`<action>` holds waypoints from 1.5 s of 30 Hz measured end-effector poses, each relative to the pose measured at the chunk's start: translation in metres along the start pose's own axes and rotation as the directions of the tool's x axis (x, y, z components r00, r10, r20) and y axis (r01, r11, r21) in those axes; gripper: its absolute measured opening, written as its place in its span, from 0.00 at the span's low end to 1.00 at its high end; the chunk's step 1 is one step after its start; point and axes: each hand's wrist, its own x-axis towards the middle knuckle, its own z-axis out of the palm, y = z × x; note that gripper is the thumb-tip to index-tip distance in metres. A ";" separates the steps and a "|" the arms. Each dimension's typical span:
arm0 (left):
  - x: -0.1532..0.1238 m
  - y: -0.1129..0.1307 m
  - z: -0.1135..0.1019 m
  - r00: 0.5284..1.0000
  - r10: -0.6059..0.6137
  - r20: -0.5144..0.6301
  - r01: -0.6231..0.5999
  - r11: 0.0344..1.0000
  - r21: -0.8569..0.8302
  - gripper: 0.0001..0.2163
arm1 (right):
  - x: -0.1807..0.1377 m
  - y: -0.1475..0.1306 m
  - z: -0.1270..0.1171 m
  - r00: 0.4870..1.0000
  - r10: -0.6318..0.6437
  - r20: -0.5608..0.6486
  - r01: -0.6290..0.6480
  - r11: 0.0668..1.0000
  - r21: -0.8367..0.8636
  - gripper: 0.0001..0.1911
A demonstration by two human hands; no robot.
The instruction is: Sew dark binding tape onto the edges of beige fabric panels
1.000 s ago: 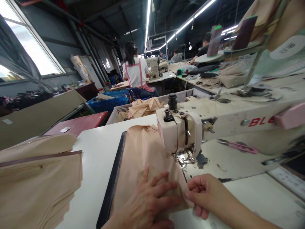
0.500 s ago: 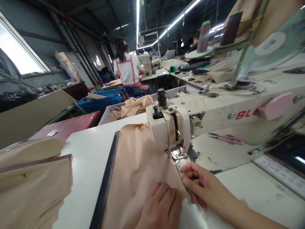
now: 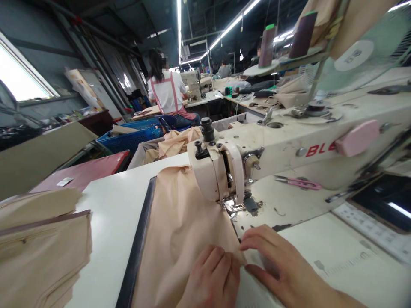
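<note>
A beige fabric panel [image 3: 180, 222] with a dark strip [image 3: 135, 244] down its left side lies on the white table, its far right edge under the presser foot [image 3: 233, 207] of a sewing machine [image 3: 221, 167]. My left hand [image 3: 212, 276] rests on the near part of the panel, fingers curled and closed on the cloth near its right edge. Beside it, my right hand [image 3: 279, 261] is open, thumb and forefinger apart. The forefinger tip is at the panel's right edge and the thumb lies just below the near corner.
Pink-handled thread snips [image 3: 298, 182] lie on the machine bed. Stacked beige pieces [image 3: 41, 256] sit on the left of the table [image 3: 102, 214]. Behind stand a fabric-filled bin [image 3: 138, 156] and a blue basket [image 3: 128, 137]. Thread cones [image 3: 266, 47] rise above the machine; another person [image 3: 167, 92] sits ahead.
My right hand has opened, thumb and forefinger spreading, and come closer to the fabric's near right corner. My left hand stays on the cloth. The whole view has shifted slightly.
</note>
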 end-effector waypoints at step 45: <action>-0.034 -0.065 -0.056 0.619 -0.606 0.500 0.381 0.788 0.483 0.32 | -0.013 0.002 0.007 0.843 0.370 0.389 -0.503 0.289 0.814 0.28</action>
